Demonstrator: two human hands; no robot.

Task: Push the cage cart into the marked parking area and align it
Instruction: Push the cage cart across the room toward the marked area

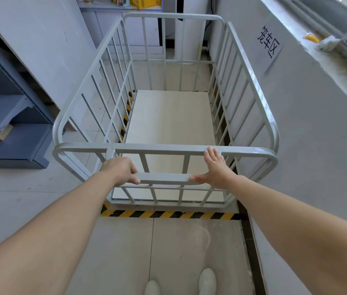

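A pale grey cage cart [251,81] with barred sides and a bare cream floor stands in front of me. It sits inside yellow-and-black floor tape [168,214], which runs just behind its near end and along its left side. My left hand [119,170] is closed around the left end of the handle bar [164,179]. My right hand [215,167] rests against the bar's right end with fingers spread upward, touching the top rail; it is not wrapped around anything.
A white wall with a printed sign [269,41] runs close along the cart's right side. Dark blue shelving [8,116] stands at the left. A white cabinet [125,28] is behind the cart. My two white shoes [206,281] are on the tiled floor.
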